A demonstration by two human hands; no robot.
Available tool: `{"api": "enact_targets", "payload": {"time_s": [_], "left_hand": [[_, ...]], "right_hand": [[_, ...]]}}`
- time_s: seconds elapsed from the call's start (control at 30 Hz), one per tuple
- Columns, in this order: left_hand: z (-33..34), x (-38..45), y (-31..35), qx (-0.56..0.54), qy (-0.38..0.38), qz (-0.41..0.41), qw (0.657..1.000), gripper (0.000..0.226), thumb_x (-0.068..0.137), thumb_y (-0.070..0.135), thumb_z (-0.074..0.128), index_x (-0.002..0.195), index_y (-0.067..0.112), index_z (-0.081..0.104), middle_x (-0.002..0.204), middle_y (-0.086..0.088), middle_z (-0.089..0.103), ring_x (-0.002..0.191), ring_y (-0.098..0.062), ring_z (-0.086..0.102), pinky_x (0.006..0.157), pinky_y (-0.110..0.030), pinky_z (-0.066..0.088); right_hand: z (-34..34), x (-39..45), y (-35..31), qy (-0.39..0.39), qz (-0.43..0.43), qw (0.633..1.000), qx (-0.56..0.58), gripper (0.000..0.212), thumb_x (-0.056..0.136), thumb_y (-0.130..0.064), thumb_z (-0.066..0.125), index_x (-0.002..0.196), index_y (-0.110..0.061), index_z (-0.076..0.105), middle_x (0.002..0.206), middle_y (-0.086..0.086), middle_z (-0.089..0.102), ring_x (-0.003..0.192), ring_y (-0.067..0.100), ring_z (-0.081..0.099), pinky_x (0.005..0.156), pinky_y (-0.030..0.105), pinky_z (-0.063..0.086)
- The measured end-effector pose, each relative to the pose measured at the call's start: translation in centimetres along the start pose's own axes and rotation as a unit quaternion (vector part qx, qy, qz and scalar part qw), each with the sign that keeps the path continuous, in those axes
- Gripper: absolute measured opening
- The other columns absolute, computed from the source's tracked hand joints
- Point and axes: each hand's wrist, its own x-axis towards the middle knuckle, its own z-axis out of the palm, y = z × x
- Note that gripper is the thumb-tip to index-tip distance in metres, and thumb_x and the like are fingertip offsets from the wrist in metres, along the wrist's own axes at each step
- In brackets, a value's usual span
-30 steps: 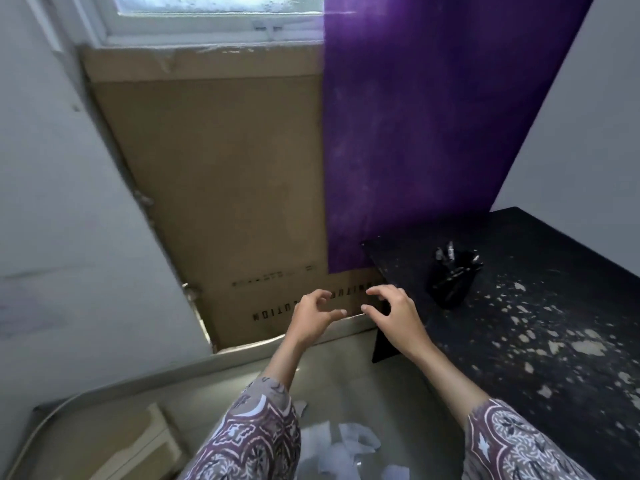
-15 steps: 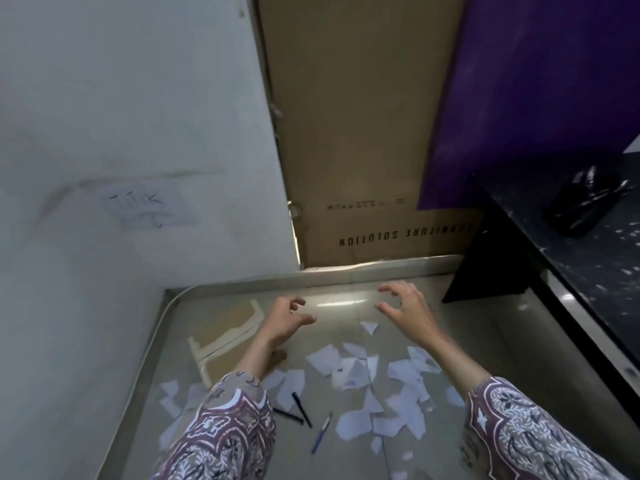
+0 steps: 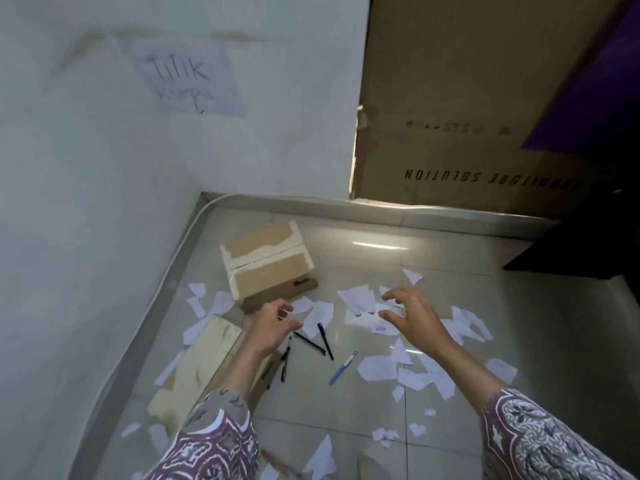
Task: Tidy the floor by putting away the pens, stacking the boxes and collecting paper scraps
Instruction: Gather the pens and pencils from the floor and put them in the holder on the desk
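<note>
- Pens: black pens (image 3: 313, 342) and a blue pen (image 3: 342, 368) lay scattered on tile.
- Boxes: open box (image 3: 268, 261) beside flat box (image 3: 197, 367).
- White paper scraps (image 3: 377, 370) lay strewn about.

Pale wall (image 3: 104, 202) on the left carries a scribbled note (image 3: 188, 83); glossy floor tiles (image 3: 467, 258) catch light, tall cardboard sheet (image 3: 450, 98) leans behind.

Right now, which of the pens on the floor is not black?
The blue pen, with a white end, lying apart to the right of the black pens, among the paper scraps.
</note>
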Motion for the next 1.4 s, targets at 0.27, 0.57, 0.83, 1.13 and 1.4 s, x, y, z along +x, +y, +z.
{"api": "enact_targets", "payload": {"time_s": [0.27,0.57,0.83,1.13,1.4], "left_hand": [[7.1,6.9,-14.0,-0.015,0.048,-0.044,0.998,0.017,0.083,0.013,0.065,0.097,0.007,0.056,0.103,-0.014,0.059,0.091,-0.025,0.055,0.074,-0.028,0.041],[14.4,16.2,-27.8,0.027,0.068,-0.056,0.996,0.012,0.081,0.0,0.06,0.093,-0.003,0.058,0.086,-0.014,0.058,0.074,-0.022,0.053,0.055,-0.027,0.037],[19.0,24.2,-33.3,0.186,0.036,0.006,0.982,0.013,0.085,0.001,0.053,0.098,0.001,0.051,0.093,-0.011,0.055,0.086,-0.024,0.052,0.064,-0.024,0.036],[23.1,29.8,-37.6,0.234,0.124,-0.021,0.964,0.023,0.084,-0.014,0.039,0.1,0.002,0.044,0.104,-0.016,0.047,0.092,-0.027,0.051,0.075,-0.032,0.043],[24.1,30.6,-37.5,0.226,0.178,-0.007,0.958,0.024,0.086,-0.009,0.033,0.072,0.01,0.037,0.085,-0.012,0.049,0.078,-0.027,0.052,0.054,-0.028,0.027]], "right_hand": [[14.9,5.1,8.3,-0.08,-0.035,0.996,-0.014,0.029,0.088,-0.023,0.062,0.115,-0.011,0.06,0.12,0.004,0.058,0.111,0.018,0.048,0.082,0.022,0.034],[29.8,9.5,18.1,-0.144,-0.045,0.988,-0.041,0.029,0.088,-0.02,0.061,0.115,-0.009,0.059,0.117,0.007,0.057,0.111,0.02,0.049,0.086,0.022,0.037],[37.7,14.8,22.1,-0.125,-0.081,0.988,-0.041,0.028,0.088,-0.017,0.061,0.114,-0.007,0.059,0.117,0.01,0.057,0.108,0.022,0.049,0.081,0.023,0.036],[42.6,18.8,24.7,-0.105,-0.106,0.989,-0.008,0.026,0.088,-0.017,0.06,0.111,-0.006,0.06,0.113,0.01,0.058,0.095,0.016,0.05,0.075,0.022,0.036],[44.3,19.7,25.3,-0.059,-0.114,0.991,0.03,0.021,0.087,-0.015,0.062,0.105,-0.004,0.063,0.106,0.01,0.06,0.091,0.019,0.055,0.075,0.026,0.044]]}}
